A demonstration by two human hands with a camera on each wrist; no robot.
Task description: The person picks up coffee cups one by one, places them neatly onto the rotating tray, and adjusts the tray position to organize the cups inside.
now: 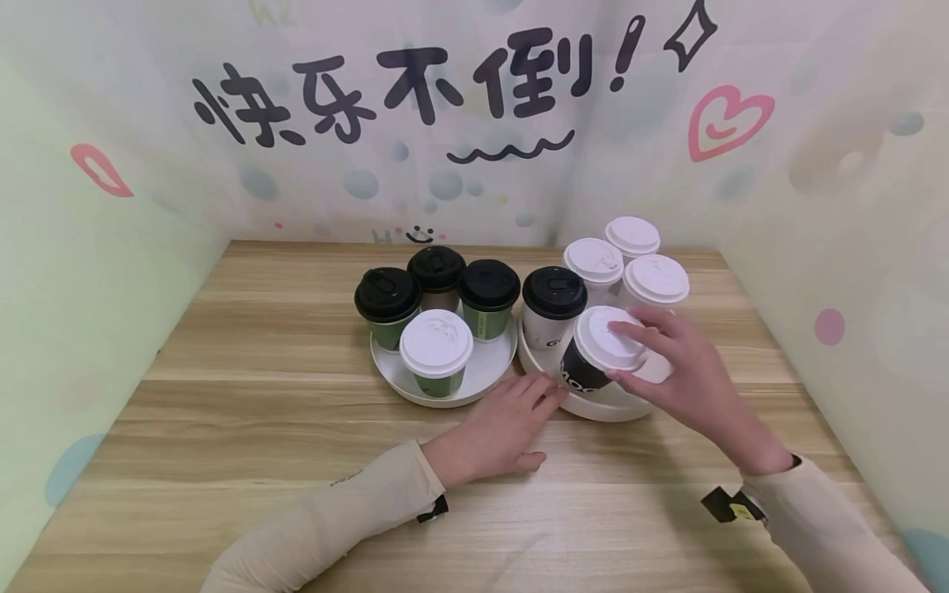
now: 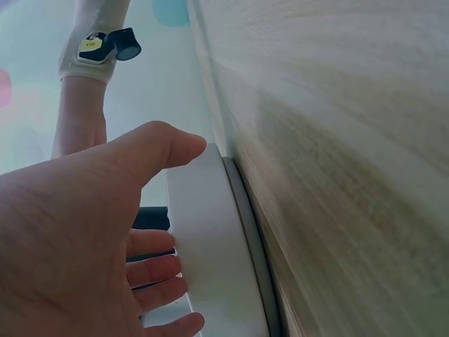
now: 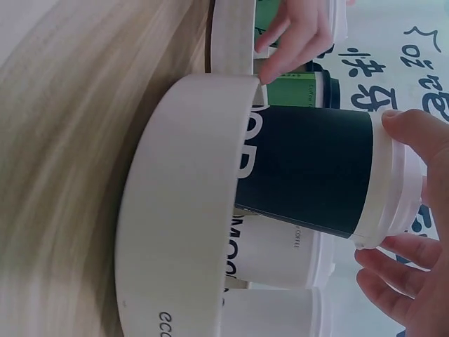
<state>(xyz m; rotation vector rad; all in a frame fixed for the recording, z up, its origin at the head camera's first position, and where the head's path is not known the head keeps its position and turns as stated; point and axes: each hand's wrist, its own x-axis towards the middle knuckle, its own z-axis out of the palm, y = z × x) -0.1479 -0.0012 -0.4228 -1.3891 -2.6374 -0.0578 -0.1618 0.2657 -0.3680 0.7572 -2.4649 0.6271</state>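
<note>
White-lidded and black-sleeved, a paper coffee cup [image 1: 600, 358] is tilting at the near edge of the right-hand round white tray [image 1: 593, 405], its base inside the rim and its top leaning toward 7 o'clock. A person's right hand [image 1: 682, 375] is gripping it by the white lid [image 1: 610, 338], fingers curled over the top from the 3 o'clock side; the right wrist view shows fingertips pinching the lid's rim. The left hand [image 1: 504, 428] is lying flat on the wooden table [image 1: 222, 428], fingers straight, their tips touching the same tray's rim at about 9 o'clock.

Nine cups are standing in all. Five are crowding the right tray: the tilted one, a black-lidded white cup [image 1: 552, 309] at 10 o'clock, and three white-lidded cups [image 1: 638, 263] toward 12 and 1 o'clock. Four are sitting on the left tray [image 1: 485, 375], which is just beside the right one: three black-lidded cups [image 1: 437, 280] at the back and one green cup with a white lid [image 1: 436, 352] in front.

Behind the table, a pale backdrop [image 1: 474, 123] is showing black Chinese lettering and pink hearts.
</note>
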